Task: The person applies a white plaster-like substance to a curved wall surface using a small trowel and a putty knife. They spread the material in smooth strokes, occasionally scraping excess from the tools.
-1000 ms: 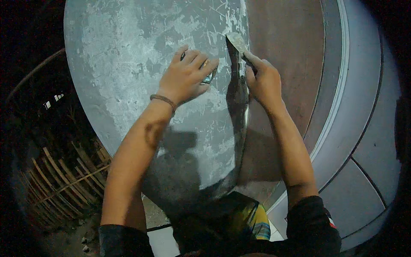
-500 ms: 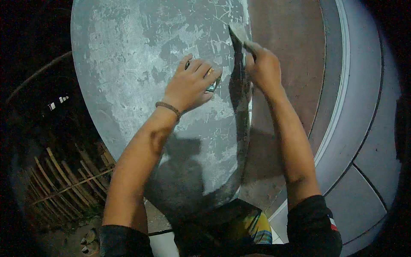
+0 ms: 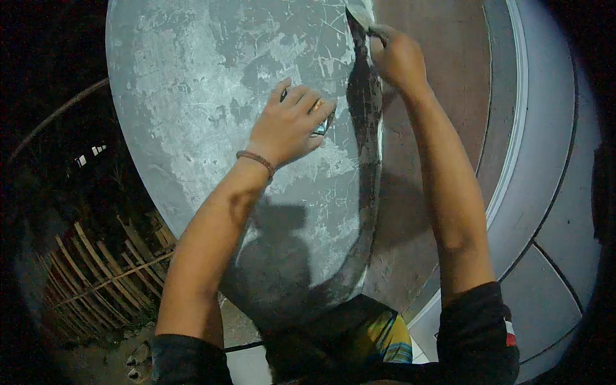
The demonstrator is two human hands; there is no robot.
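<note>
My right hand (image 3: 399, 61) is closed round the handle of a putty knife (image 3: 360, 15). Its wedge-shaped blade touches a white line along the right edge of a grey, patchy painted surface (image 3: 218, 122). Lower and to the left, my left hand (image 3: 285, 128) is bent over a small shiny thing (image 3: 325, 123) with yellow and pale blue on it, held against or just above the grey surface. Most of that thing is hidden under the fingers, so its kind cannot be made out. A dark shadow of the arm and knife runs down beside the white line.
A brown strip (image 3: 436, 96) adjoins the grey surface on the right, followed by a white moulding (image 3: 513, 147) and pale panels (image 3: 545, 276) with dark joints. At the lower left stands a fence of thin sticks (image 3: 106, 273) in the dark. White floor tiles (image 3: 247, 364) show below.
My right hand and the putty knife have moved up along the white line. The left hand stays almost where it was, its hold unchanged. The whole view has shifted slightly.
</note>
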